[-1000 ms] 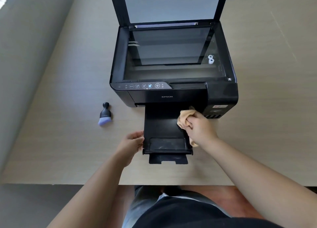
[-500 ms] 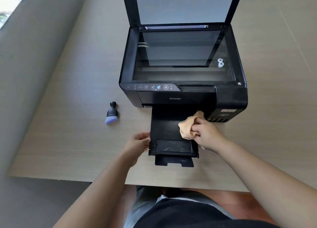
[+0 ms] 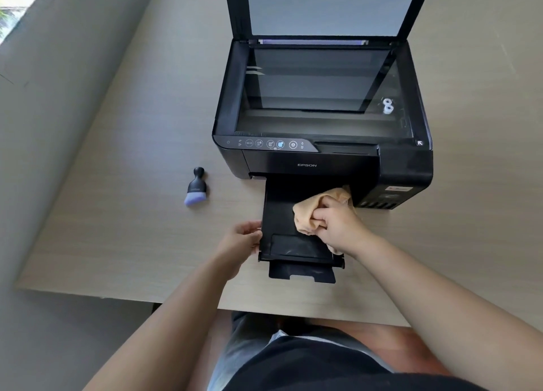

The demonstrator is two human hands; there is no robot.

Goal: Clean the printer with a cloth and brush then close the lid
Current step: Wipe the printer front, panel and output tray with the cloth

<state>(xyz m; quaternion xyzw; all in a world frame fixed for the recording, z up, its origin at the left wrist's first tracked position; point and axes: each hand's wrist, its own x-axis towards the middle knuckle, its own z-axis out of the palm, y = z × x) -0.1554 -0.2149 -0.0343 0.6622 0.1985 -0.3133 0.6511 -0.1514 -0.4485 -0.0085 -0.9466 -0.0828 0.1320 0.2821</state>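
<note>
At lower centre, the right hand [image 3: 335, 229], fist closed on the cloth [image 3: 311, 211], has drawn it nearer along the printer [image 3: 323, 161] output tray [image 3: 279, 214] (left hand [image 3: 241, 240] gripping the tray's edge), so tray wiping continues; brush [image 3: 196, 188] untouched at left, lid [image 3: 323, 5] still raised.

Pale wood-grain table [image 3: 117, 185], grey wall [image 3: 44, 111], poss. window top-left [image 3: 11, 5]

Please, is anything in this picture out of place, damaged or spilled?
One oddity: a small white object shows at the right of the scanner glass; whether it lies there or is a reflection, I cannot tell. Nothing looks spilled or broken.
</note>
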